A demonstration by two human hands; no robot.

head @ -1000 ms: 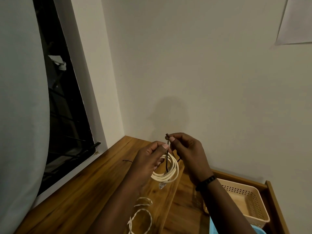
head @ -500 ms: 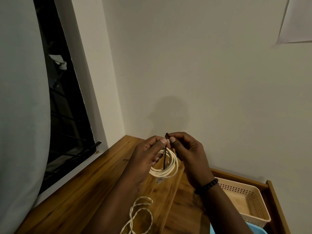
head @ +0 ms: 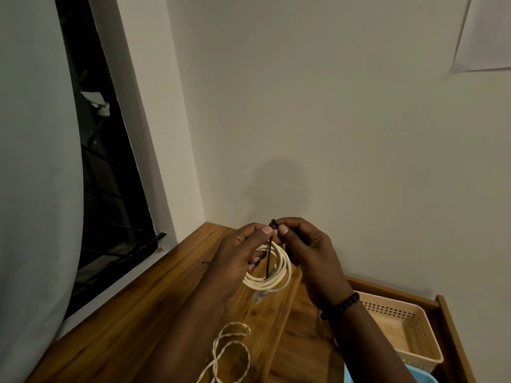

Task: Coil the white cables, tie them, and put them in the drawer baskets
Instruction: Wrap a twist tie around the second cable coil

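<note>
A coiled white cable (head: 272, 280) hangs in the air above the wooden desk (head: 124, 327), its clear plug dangling below. A thin black tie (head: 268, 258) runs across the coil. My left hand (head: 237, 261) holds the coil and pinches the tie's strip with thumb and forefinger. My right hand (head: 307, 250) pinches the tie's head at the top. A second white cable (head: 226, 352), twisted and loose, lies on the desk near me. A beige perforated basket (head: 412, 335) sits in the open drawer (head: 453, 335) at the right.
A blue basket (head: 365, 378) shows at the bottom edge beside the beige one. A dark window (head: 110, 189) and a pale curtain (head: 33, 175) fill the left. The wall stands close behind the desk, with a sheet of paper (head: 484, 34) at upper right.
Both hands have lifted the coil slightly and drawn together at the tie's head. The black tie now stands straighter across the coil.
</note>
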